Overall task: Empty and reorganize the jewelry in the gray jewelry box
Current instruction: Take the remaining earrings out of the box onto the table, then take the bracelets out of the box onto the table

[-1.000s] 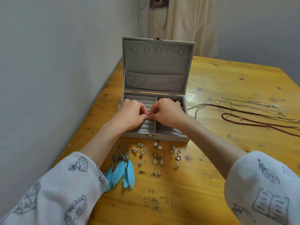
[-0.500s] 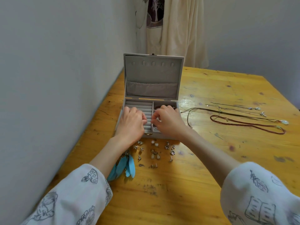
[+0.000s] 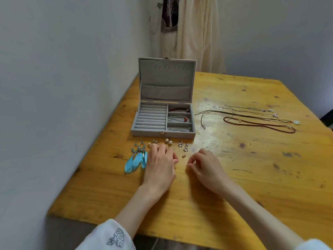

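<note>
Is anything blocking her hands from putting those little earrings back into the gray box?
Nothing visible does. The jewelry box stands open, its ring rolls bare, and only tabletop separates the small earrings from it.

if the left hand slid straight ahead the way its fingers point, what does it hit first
Probably the small earrings lying just past the left hand, its fingertips nearly over them; beyond them stands the gray jewelry box front wall.

We see soft, even daylight; glare sheens the yellow wooden table [image 3: 234, 98] toward one o'clock. Faint shadows sit beneath both forearms. Wide-angle bending curves the edges; everything looks slightly soft.
</note>
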Available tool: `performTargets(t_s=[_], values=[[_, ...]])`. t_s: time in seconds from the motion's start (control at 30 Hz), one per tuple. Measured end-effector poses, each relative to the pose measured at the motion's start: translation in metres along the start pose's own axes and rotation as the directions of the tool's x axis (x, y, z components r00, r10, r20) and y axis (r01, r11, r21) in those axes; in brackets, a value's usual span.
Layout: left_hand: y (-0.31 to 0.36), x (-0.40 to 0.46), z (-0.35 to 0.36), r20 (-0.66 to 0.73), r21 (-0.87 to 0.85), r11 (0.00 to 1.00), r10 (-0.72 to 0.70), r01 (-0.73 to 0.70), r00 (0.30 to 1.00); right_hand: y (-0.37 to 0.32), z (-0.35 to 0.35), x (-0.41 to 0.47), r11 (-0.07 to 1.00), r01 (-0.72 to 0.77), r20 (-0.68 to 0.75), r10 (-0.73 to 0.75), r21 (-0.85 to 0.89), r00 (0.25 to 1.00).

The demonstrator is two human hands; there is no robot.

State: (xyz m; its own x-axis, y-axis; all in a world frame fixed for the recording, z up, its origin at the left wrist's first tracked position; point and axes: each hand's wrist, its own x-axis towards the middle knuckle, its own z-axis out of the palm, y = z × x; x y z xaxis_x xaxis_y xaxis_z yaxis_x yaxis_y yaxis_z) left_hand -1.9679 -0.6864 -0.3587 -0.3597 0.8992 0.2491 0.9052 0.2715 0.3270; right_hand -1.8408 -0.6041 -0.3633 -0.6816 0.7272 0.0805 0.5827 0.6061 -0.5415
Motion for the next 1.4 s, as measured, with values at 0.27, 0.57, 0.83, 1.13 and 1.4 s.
performTargets(t_s=[0.27, 0.57, 0.83, 1.13, 1.4], values=[[0.012, -0.006, 0.013, -0.041, 0.046, 0.999, 0.006, -0.004, 0.999, -0.001, 0.003, 0.005, 0.999, -0.048, -0.01, 0.048, -0.006, 0.999], [0.011, -0.009, 0.021, -0.11, 0.0, 0.999, -0.032, 0.032, 0.993, -0.004, 0.005, 0.006, 0.997, -0.08, -0.019, 0.08, 0.002, 0.997], [0.01, -0.005, 0.009, -0.019, -0.023, 0.998, -0.052, 0.051, 0.998, -0.004, -0.003, 0.009, 0.988, -0.103, 0.026, 0.1, 0.116, 0.995], [-0.012, 0.043, -0.02, 0.046, -0.177, 0.984, -0.015, 0.023, 0.999, 0.004, -0.042, 0.053, 0.963, -0.093, 0.071, 0.077, 0.254, 0.994], [-0.044, 0.126, -0.015, 0.087, -0.002, 0.999, -0.035, 0.035, 0.996, 0.007, -0.051, 0.143, 0.998, -0.013, -0.051, 0.016, 0.06, 0.999]])
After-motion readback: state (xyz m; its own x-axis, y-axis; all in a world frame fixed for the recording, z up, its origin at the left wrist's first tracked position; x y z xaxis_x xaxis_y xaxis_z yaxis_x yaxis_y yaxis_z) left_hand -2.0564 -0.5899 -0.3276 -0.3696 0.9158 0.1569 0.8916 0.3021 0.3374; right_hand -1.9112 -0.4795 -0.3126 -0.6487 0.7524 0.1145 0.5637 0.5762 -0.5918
